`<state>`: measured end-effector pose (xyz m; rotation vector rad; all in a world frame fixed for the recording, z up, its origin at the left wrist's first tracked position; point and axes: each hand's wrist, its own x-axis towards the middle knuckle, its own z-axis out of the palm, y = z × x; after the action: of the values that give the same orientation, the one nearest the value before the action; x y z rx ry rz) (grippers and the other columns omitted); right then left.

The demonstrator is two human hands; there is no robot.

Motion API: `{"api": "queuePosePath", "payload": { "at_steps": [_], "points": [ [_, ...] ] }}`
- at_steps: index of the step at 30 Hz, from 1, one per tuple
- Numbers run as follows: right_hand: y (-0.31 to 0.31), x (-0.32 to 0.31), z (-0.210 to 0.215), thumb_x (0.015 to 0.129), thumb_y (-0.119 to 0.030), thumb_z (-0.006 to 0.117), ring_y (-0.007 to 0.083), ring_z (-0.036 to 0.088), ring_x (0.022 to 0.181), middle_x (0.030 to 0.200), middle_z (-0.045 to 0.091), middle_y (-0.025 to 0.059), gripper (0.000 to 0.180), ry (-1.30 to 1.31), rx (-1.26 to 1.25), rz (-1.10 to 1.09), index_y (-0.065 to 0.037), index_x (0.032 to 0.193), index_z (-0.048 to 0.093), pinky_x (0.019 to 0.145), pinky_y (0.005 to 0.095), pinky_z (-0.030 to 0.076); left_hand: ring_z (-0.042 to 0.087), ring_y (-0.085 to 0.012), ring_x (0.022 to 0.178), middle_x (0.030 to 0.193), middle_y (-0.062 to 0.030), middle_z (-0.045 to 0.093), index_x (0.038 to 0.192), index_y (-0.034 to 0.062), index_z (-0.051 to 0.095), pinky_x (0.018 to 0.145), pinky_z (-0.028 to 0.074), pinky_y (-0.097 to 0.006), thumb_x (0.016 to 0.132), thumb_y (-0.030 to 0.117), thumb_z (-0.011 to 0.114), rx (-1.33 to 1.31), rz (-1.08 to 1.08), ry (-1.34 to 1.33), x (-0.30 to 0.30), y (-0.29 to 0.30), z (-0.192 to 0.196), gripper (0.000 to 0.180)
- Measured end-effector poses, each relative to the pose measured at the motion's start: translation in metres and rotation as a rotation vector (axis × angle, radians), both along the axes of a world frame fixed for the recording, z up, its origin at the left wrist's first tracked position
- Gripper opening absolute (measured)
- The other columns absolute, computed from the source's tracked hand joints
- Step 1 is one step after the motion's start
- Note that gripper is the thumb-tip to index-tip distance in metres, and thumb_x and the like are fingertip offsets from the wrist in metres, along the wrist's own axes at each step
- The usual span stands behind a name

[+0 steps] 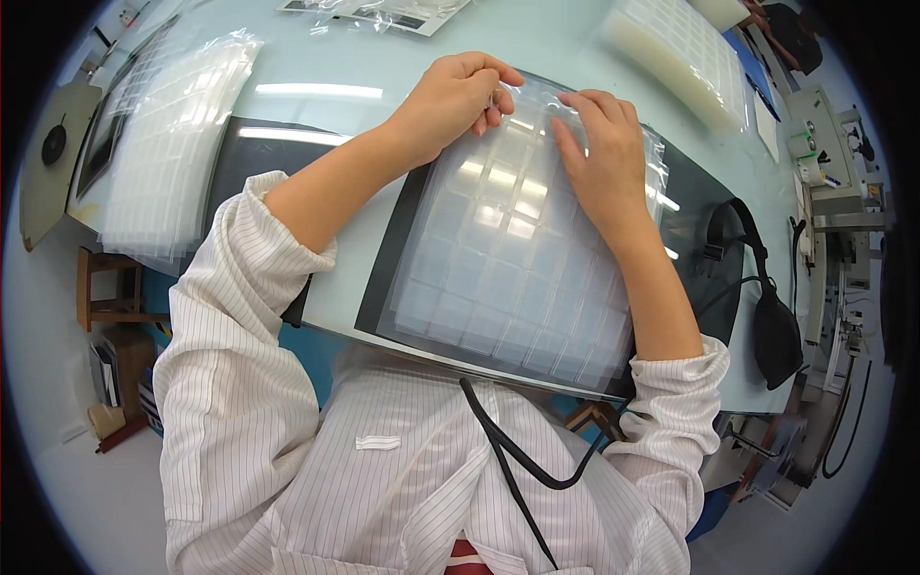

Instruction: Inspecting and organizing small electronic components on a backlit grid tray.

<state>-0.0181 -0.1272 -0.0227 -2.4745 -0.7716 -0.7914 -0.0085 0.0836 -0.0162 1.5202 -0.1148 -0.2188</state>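
Left stack: on my feed, gridded clear sheets [177, 144] lie well left of the dark board [391, 273], with the left forearm between.
Left hand: I find the left hand [458, 103] at the board's far edge, thumb and fingertips drawn narrowly together; I cannot tell whether film is caught in them.
Pocket film: the clear pocket sheets [508, 287] lie on the board, edges loosely staggered; I read the long axis as running from the board's near edge to its far edge.
Key relation: from both hands at the board's far end, nearly all the film stretches toward the wearer; I judge the left fingertips nearer the far left corner.
Right hand: the right hand [606, 153] hangs over the board's far right part, thumb and fingertips modestly apart; I cannot confirm contact.
Room beyond: I see pale tabletop [517, 38] past the board's far edge, and a 2nd sheet stack [676, 57] beyond and right.
Right side: a black pouch [776, 335] with strap lies right of the board, limiting sideways room, I judge.
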Motion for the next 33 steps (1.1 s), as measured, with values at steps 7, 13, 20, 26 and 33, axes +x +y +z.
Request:
{"api": "queuePosePath", "payload": {
  "at_steps": [7, 13, 20, 26, 33],
  "points": [
    [0.0005, 0.0026, 0.0026, 0.087, -0.008, 0.073, 0.03, 0.06, 0.099, 0.103, 0.069, 0.0092, 0.013, 0.042, -0.057, 0.028, -0.002, 0.099, 0.072, 0.089, 0.0394, 0.049, 0.057, -0.0071, 0.073, 0.088, -0.0046, 0.067, 0.118, -0.0008, 0.067, 0.063, 0.048, -0.022, 0.104, 0.012, 0.044, 0.009, -0.012, -0.049, 0.0006, -0.0003, -0.0037, 0.03],
    [-0.0007, 0.0018, 0.0055, 0.088, -0.009, 0.072, 0.0302, 0.06, 0.099, 0.103, 0.069, 0.0098, 0.014, 0.105, -0.088, 0.003, -0.002, 0.101, 0.071, 0.089, 0.039, 0.049, 0.057, -0.0074, 0.073, 0.087, -0.0043, 0.066, 0.117, -0.0012, 0.067, 0.063, 0.048, -0.022, 0.101, 0.011, 0.043, -0.007, -0.021, -0.054, -0.0011, 0.0001, -0.0051, 0.031],
    [0.0019, 0.0013, 0.0059, 0.089, -0.009, 0.071, 0.0294, 0.059, 0.1, 0.102, 0.068, 0.0099, 0.015, 0.111, -0.089, -0.029, -0.002, 0.102, 0.069, 0.09, 0.0385, 0.048, 0.056, -0.0078, 0.071, 0.087, -0.0044, 0.066, 0.117, -0.0011, 0.066, 0.063, 0.048, -0.022, 0.1, 0.011, 0.044, -0.011, -0.041, -0.071, -0.0005, 0.0014, -0.0064, 0.03],
    [0.0035, 0.001, 0.003, 0.089, -0.008, 0.071, 0.0286, 0.059, 0.099, 0.1, 0.067, 0.0095, 0.013, 0.065, -0.04, -0.034, -0.002, 0.101, 0.069, 0.089, 0.0387, 0.048, 0.056, -0.0073, 0.069, 0.087, -0.0044, 0.065, 0.115, -0.0007, 0.067, 0.062, 0.048, -0.022, 0.1, 0.011, 0.045, 0.009, -0.038, -0.082, -0.0009, 0.0005, -0.005, 0.029],
    [-0.0033, 0.0019, 0.0072, 0.09, -0.005, 0.069, 0.0279, 0.059, 0.093, 0.095, 0.067, 0.0096, 0.011, 0.075, -0.109, -0.011, -0.002, 0.101, 0.068, 0.084, 0.0386, 0.048, 0.054, -0.007, 0.069, 0.086, -0.0028, 0.064, 0.114, 0.0007, 0.067, 0.063, 0.047, -0.021, 0.103, 0.017, 0.049, 0.029, -0.084, -0.088, -0.0024, -0.002, -0.0018, 0.027]
  ]
}}
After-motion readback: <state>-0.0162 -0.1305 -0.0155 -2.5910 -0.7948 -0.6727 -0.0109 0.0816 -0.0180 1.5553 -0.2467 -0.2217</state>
